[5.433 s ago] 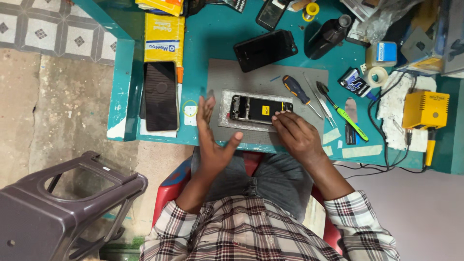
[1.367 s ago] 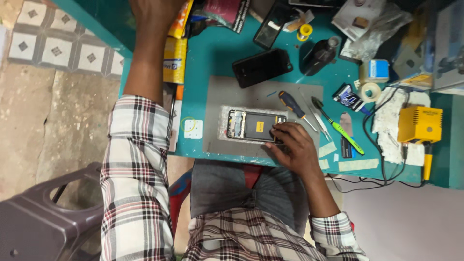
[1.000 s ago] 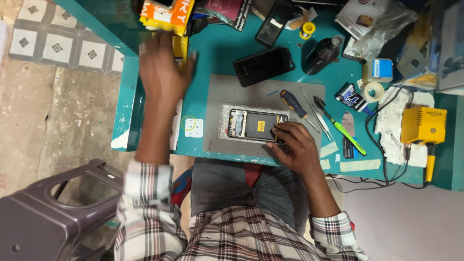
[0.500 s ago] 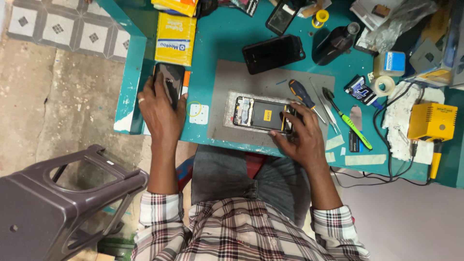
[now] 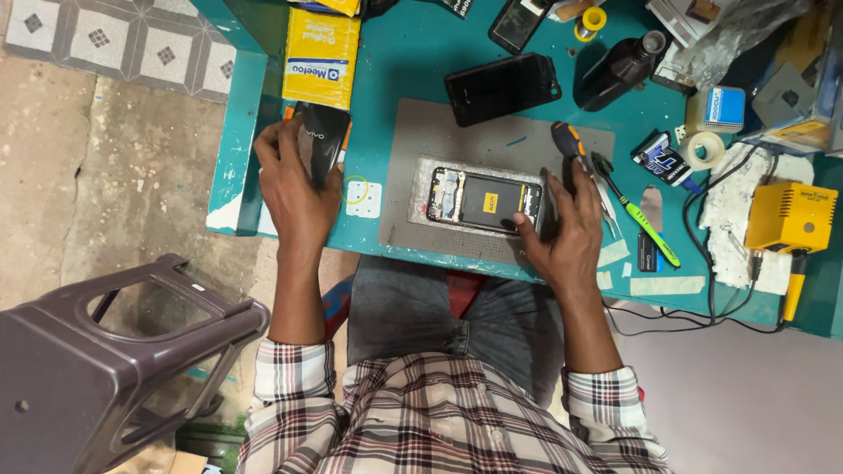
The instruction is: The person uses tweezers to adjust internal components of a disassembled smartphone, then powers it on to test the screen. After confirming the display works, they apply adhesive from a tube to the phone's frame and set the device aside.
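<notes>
Step in hand: left hand [image 5: 294, 189] grips the black back cover [image 5: 318, 149], at 9 o'clock of the opened phone [image 5: 485, 200]; right hand [image 5: 562, 233] fingers rest spread on the phone's edge. Next move likely calls for aligning the cover.

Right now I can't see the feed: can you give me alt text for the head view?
Seen from above, a seated person's left hand grips a black phone back cover at the edge of a teal workbench, while the right hand rests on an opened phone lying on a grey mat. A screwdriver, a green toothbrush and another dark phone lie nearby.
</notes>
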